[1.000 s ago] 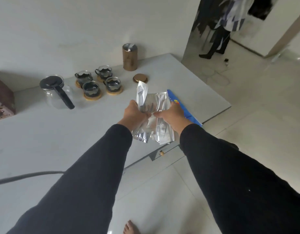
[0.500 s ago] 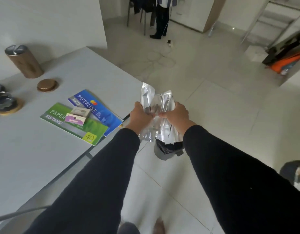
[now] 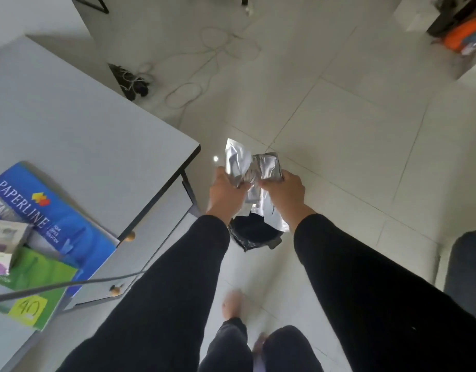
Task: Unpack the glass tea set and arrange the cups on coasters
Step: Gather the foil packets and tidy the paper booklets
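Item: crumpled silver foil packaging bags (image 3: 251, 174), pinched between left hand (image 3: 226, 193) and right hand (image 3: 283, 194), each grip pressed together on the foil. Since a second ago the view has swung from the white desk (image 3: 97, 124) to a black-lined waste bin (image 3: 254, 233) directly beneath. Judgement: wrapping disposal; foil creased, reflective, apparently empty.

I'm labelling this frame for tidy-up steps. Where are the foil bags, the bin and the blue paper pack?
foil bags (image 3: 238, 163): head view, crumpled upper part above the hands.
bin (image 3: 251, 232): head view, dark liner inside, below the hands.
blue paper pack (image 3: 52, 218): head view, printed cover, on the table.
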`<move>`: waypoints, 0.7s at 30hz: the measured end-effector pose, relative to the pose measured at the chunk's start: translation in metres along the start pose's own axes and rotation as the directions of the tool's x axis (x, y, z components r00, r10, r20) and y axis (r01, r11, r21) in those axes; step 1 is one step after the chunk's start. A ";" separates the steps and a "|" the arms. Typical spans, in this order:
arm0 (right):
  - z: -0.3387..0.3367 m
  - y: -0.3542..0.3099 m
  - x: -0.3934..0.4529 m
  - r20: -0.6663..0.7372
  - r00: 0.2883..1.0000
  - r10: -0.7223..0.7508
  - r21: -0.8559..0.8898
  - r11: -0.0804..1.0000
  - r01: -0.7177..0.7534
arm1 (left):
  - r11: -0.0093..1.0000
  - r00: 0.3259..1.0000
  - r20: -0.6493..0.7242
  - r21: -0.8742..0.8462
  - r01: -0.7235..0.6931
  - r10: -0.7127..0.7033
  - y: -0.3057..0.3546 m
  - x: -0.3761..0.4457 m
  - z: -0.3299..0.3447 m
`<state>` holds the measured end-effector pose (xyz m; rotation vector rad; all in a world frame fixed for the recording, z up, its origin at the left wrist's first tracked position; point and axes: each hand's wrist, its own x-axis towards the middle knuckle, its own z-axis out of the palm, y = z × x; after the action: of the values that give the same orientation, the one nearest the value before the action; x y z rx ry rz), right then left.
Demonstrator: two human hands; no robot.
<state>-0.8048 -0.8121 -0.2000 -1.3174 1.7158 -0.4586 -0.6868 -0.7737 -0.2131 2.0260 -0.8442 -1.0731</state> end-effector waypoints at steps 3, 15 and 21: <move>0.018 0.030 0.047 -0.022 0.995 0.102 0.058 0.993 -0.100 | 0.999 1.000 -0.001 0.037 0.028 -0.028 -0.021 0.041 0.034; 0.103 0.194 0.191 0.045 0.994 0.099 -0.080 0.992 -0.095 | 0.968 0.991 0.099 0.244 0.066 -0.092 -0.177 0.170 0.166; 0.126 0.237 0.220 0.179 0.968 0.174 -0.130 0.980 -0.152 | 0.911 0.956 0.203 0.396 0.117 -0.211 -0.221 0.191 0.201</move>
<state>-0.8435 -0.8972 -0.5344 -1.2455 1.6936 -0.1357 -0.7257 -0.8552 -0.5565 2.3536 -1.0914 -1.3578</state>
